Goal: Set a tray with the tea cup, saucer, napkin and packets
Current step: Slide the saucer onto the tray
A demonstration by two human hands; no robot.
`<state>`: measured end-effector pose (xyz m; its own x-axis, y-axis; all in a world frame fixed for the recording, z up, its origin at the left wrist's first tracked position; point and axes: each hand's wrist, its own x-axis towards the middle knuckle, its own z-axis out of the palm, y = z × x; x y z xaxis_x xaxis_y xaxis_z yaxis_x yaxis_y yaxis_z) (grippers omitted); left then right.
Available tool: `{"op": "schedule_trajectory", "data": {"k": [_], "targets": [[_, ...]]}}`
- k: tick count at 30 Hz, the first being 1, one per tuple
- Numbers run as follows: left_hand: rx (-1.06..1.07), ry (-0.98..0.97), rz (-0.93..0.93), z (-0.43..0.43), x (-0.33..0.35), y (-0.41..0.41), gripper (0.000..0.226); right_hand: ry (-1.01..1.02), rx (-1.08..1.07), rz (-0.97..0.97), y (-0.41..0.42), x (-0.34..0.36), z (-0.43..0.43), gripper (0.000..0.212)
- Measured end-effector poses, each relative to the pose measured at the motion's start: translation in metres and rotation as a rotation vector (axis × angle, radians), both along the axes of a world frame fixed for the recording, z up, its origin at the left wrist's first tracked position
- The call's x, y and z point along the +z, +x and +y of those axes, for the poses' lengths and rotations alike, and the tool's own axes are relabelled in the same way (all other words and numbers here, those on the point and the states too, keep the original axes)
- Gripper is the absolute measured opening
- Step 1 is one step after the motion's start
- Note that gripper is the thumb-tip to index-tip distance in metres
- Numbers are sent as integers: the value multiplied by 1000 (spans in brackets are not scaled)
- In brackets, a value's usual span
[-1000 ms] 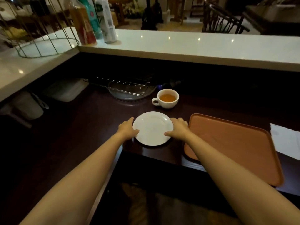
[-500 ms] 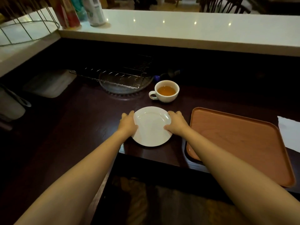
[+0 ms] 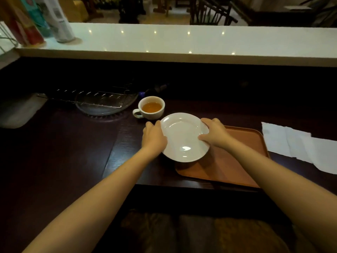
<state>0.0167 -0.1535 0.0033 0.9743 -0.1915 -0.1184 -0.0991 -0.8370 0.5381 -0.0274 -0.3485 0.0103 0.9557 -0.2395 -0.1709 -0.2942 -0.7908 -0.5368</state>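
Observation:
A white saucer [image 3: 184, 137] is lifted off the dark table and tilted, hanging over the left edge of the orange tray [image 3: 235, 161]. My left hand [image 3: 154, 136] grips its left rim and my right hand [image 3: 214, 133] grips its right rim. A white tea cup [image 3: 151, 107] full of amber tea stands on the table just behind the saucer, handle to the left. A white paper napkin [image 3: 299, 145] lies flat on the table to the right of the tray. No packets are in view.
A glass plate with a wire rack [image 3: 102, 102] sits behind and left of the cup. A raised white counter [image 3: 182, 42] runs across the back, with bottles [image 3: 54, 21] at its left end. The table's front edge [image 3: 182, 185] is close below the tray.
Both hands have lifted the saucer off the table and carried it right, from beside the tray to above the tray's left edge. The cup has stayed in place.

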Motion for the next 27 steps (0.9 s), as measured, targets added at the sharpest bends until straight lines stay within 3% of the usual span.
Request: {"op": "schedule_trajectory", "data": {"k": [6, 15, 22, 27], "targets": [[-91, 46, 65, -55, -18, -26, 36, -9, -76, 62, -36, -18, -47, 51], [-141, 122, 67, -84, -38, -33, 45, -7, -129, 158, -45, -48, -70, 64], [-217, 211, 2, -79, -43, -27, 43, -173, -102, 158, -36, -51, -74, 65], [-129, 88, -108, -45, -26, -5, 65, -154, -124, -6, -19, -44, -58, 67]]}}
